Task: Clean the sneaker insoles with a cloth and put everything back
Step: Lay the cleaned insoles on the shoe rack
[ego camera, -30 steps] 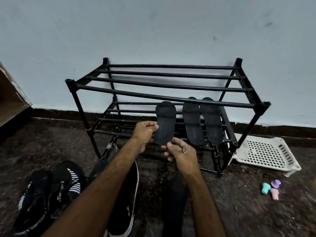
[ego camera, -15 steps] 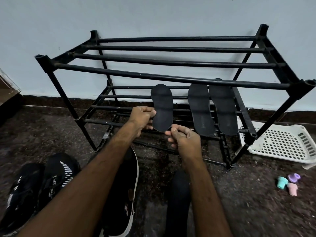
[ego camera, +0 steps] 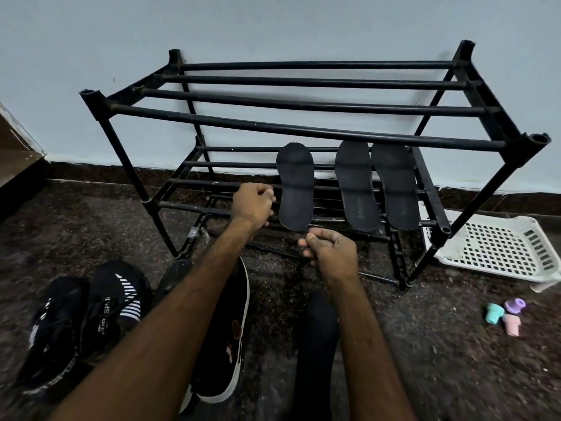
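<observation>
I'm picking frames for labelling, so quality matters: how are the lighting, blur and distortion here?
Head view: dim, flat light, so the black insoles barely separate from the shoe rack; wide-angle bowing bends its bars; the forearms and sneakers smear toward the bottom edge; no glare.

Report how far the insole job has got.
Done: three insoles lie on the shoe rack's middle shelf, a pair at right and a third insole at left. In hand: nothing; the left hand and right hand sit curled beside that third insole, apparently just off it. Left: the striped sneakers and black slip-on wait on the floor. No cloth shows.
</observation>
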{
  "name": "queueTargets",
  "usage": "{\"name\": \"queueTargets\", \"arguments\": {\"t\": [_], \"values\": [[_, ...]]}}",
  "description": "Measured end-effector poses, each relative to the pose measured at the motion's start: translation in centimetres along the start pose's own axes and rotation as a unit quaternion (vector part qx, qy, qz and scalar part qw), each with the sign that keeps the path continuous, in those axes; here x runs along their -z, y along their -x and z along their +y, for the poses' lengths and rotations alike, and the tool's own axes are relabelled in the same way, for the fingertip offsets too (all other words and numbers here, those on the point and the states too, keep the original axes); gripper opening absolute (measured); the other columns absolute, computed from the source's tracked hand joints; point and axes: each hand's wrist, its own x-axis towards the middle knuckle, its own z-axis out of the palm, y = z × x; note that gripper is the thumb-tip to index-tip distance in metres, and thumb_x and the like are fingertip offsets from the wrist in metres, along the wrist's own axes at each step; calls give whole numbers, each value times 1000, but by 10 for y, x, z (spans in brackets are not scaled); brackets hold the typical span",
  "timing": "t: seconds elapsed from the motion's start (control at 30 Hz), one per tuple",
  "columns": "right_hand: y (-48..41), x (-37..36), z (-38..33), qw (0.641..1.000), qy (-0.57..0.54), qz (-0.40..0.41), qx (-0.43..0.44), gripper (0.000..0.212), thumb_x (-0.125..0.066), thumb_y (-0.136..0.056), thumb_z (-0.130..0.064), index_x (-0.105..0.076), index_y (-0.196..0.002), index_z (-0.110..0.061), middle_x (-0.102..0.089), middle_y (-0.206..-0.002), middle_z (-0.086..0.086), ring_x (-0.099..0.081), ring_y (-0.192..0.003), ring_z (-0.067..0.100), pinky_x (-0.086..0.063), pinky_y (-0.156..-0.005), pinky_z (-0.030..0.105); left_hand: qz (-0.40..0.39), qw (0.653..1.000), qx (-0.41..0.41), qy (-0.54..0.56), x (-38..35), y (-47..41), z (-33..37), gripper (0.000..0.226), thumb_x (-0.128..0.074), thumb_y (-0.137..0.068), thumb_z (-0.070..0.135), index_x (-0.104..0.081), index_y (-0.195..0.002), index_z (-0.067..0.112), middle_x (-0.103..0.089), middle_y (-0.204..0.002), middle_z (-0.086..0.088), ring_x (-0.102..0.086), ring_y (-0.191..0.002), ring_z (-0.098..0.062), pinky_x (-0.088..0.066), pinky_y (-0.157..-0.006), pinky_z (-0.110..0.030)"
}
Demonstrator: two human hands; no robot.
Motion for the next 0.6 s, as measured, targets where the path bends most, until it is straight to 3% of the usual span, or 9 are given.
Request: {"name": "queueTargets", "arguments": {"t": [0.13,0.23,0.3,0.4,0.47,0.6], "values": [[19,7,11,999,-14,-1,-33,6,-61,-95,-8,-66,-98,-8,-73,-76,6,-57,-54,6,-48,-55,19,148,987,-44,37,8,38,-8,19,-51,-98,11,-69,-102,15,-69,-78,3,-59,-55,-12,-49,-51,-24],[41,28,28,998,-4,17,-59,6,-61,-95,-12,-68,-95,-12,-73,-77,4,-57,-58,9,-46,-52,17,178,982,-46,45,-1,83,-32,21,-50,-97,9,-69,-99,17,-69,-75,2,-56,-54,-13,-48,-57,-28],[55,50,49,996,8,46,-76,7,-61,-95,-13,-68,-93,-14,-73,-77,3,-56,-58,9,-44,-49,16,136,990,-24,5,-11,118,-57,20,-50,-96,10,-67,-97,19,-70,-76,1,-55,-54,-12,-47,-55,-29],[75,83,87,989,21,97,-109,9,-60,-95,-10,-67,-90,-12,-70,-72,4,-54,-55,11,-43,-48,21,11,988,58,-142,-28,162,-99,19,-50,-95,18,-68,-99,17,-73,-94,-12,-67,-86,-33,-54,-77,-40],[84,100,117,980,68,119,-141,14,-61,-93,-11,-67,-81,-12,-69,-68,3,-55,-53,13,-44,-52,24,-85,967,105,-216,-41,189,-130,18,-51,-96,20,-67,-101,13,-71,-105,-18,-66,-99,-36,-53,-84,-41],[71,120,205,962,165,86,-201,14,-64,-69,-32,-64,-63,-19,-70,-73,8,-63,-69,28,-54,-72,46,-149,952,205,-171,-58,225,-180,6,-54,-91,16,-58,-88,18,-69,-106,-22,-67,-99,-39,-57,-83,-48]]}}
